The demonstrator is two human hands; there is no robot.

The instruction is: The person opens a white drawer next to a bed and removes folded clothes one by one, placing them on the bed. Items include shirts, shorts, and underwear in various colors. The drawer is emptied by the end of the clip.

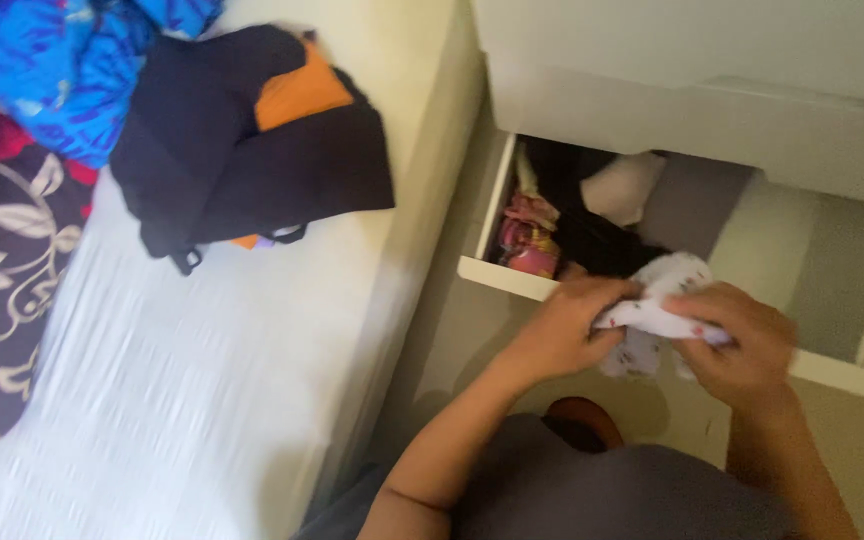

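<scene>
My left hand (564,330) and my right hand (742,345) both grip a small white garment with tiny coloured dots (657,300), bunched between them. They hold it just over the front edge of an open white drawer (512,280). Inside the drawer lie a pink patterned cloth (527,235), a black cloth (582,215), a pale cloth (622,185) and a grey folded piece (692,205). The frame is blurred, so the garment's shape is unclear.
A bed with a white sheet (182,370) fills the left. On it lies a black and orange garment (252,140), with a blue patterned cloth (62,60) and a dark floral fabric (7,270) at the far left. White dresser fronts (692,90) stand above the drawer.
</scene>
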